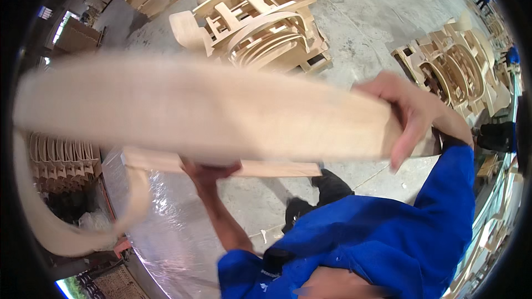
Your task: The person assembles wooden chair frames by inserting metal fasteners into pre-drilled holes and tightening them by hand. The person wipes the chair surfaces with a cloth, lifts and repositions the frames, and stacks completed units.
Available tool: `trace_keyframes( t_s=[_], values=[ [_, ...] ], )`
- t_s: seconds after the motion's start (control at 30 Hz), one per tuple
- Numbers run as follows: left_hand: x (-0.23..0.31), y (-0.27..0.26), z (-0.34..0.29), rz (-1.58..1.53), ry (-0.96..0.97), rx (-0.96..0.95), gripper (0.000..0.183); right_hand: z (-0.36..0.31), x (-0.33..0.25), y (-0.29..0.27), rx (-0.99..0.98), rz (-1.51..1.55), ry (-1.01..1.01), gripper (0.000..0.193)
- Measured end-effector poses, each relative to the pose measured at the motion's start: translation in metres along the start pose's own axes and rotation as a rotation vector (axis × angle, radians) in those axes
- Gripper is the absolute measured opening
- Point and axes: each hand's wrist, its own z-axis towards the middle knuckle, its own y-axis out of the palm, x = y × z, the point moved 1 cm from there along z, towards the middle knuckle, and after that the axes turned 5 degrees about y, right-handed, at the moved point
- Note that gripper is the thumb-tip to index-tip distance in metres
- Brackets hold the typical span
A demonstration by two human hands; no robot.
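Head view: both hands lift a long curved wooden panel (205,108) up near the camera — right hand (413,113) clamped over its end, left hand (208,171) gripping underneath — apparently mid-carry, needing a steady two-handed set-down.

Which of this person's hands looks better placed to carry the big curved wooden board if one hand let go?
Probably the right hand: its fingers wrap over the curved wooden board at its end. The left hand only props it from beneath, mostly hidden, so its hold looks weaker.
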Motion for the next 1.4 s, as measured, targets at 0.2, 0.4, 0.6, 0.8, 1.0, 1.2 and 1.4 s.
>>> trace_keyframes(
  t_s=[0.2, 0.4, 0.6, 0.8, 1.0, 1.2, 1.4],
  values=[
    [-0.060, 0.074, 0.264, -0.221, 0.172, -0.304, 0.074, -0.008, 0.127, -0.089, 0.773, -0.038, 0.165, 0.101],
    [-0.127, 0.242, 0.359, -0.348, 0.057, -0.764, 0.060, 0.057, 0.286, -0.125, 1.007, -0.076, 0.480, 0.031],
    [-0.263, 0.459, 0.376, -0.141, 0.060, -1.125, 0.068, 0.150, 0.407, -0.213, 0.903, 0.220, 0.653, 0.019],
    [-0.355, 0.621, 0.375, -0.351, -0.032, -1.163, 0.073, 0.227, 0.476, -0.309, 0.837, 0.304, 0.827, 0.016],
    [-0.444, 0.749, 0.399, -0.295, -0.130, -1.114, 0.074, 0.327, 0.558, -0.414, 0.816, 0.409, 0.832, 0.016],
    [-0.519, 0.839, 0.379, -0.260, -0.322, -1.144, 0.078, 0.403, 0.632, -0.459, 0.785, 0.347, 0.906, 0.022],
    [-0.554, 0.854, 0.394, -0.222, -0.296, -0.836, 0.064, 0.465, 0.684, -0.494, 0.735, 0.339, 0.939, 0.022]
  ],
)
